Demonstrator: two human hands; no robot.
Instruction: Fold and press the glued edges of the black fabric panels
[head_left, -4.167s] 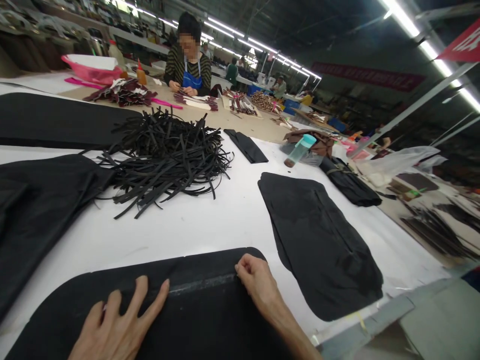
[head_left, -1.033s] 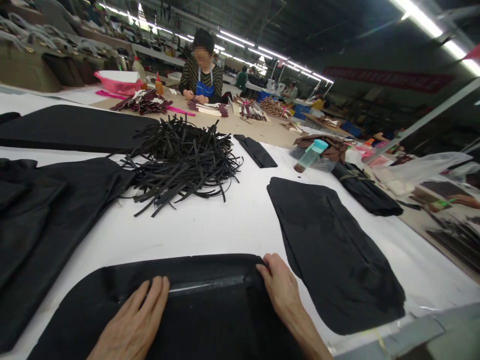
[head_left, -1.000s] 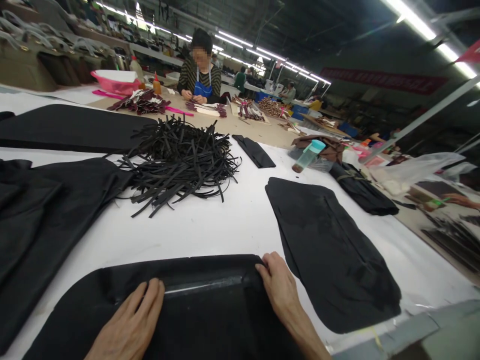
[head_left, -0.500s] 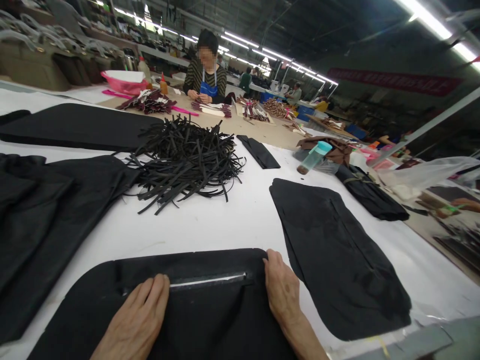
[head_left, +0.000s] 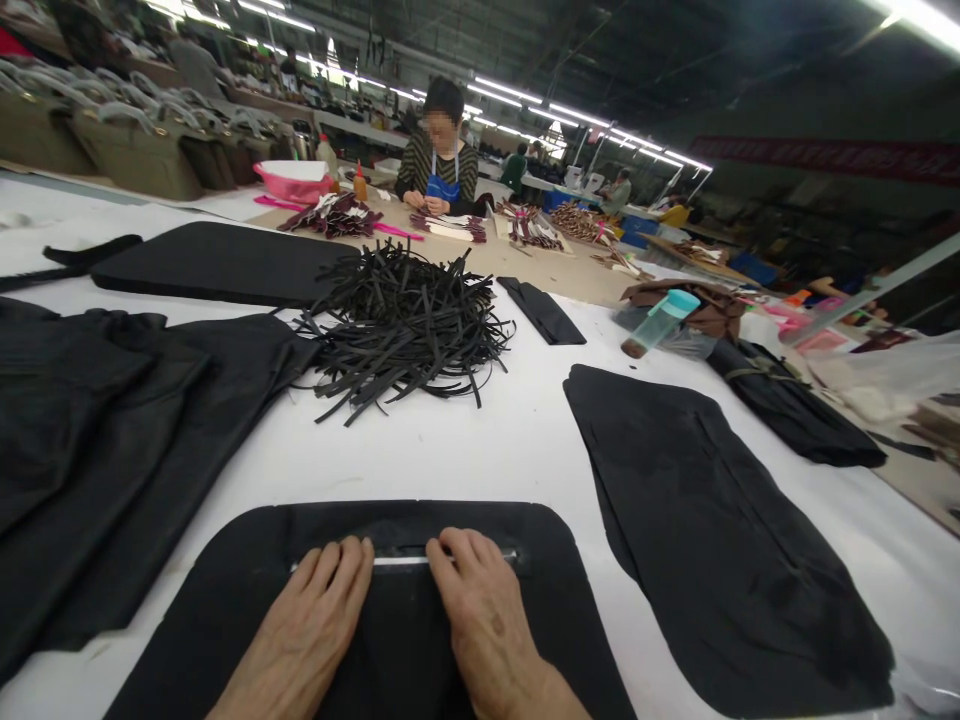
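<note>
A black panel (head_left: 390, 650) of leather-like material with rounded top corners lies on the white tabletop in front of me. Near its top edge runs a long narrow slot (head_left: 401, 562) showing white. My left hand (head_left: 311, 610) lies on the panel, fingers stretched out with their tips along the slot's left part. At the slot's right part rests my right hand (head_left: 484, 600), its fingers slightly bent and pressed on the material. A short stretch of slot shows between the hands. Neither hand has lifted anything off the table.
Black strips (head_left: 412, 325) lie in a heap ahead, beside a black board (head_left: 217, 262). Black pieces are stacked at right (head_left: 720, 530) and left (head_left: 112, 400). A teal-lidded bottle (head_left: 660, 322) lies farther back. Across the table a co-worker (head_left: 442, 150) handles small pieces.
My right hand has gone from the panel's upper right corner leftward onto the slot. My left hand stays by the slot's left part. The panel now lies straighter, and the view has shifted.
</note>
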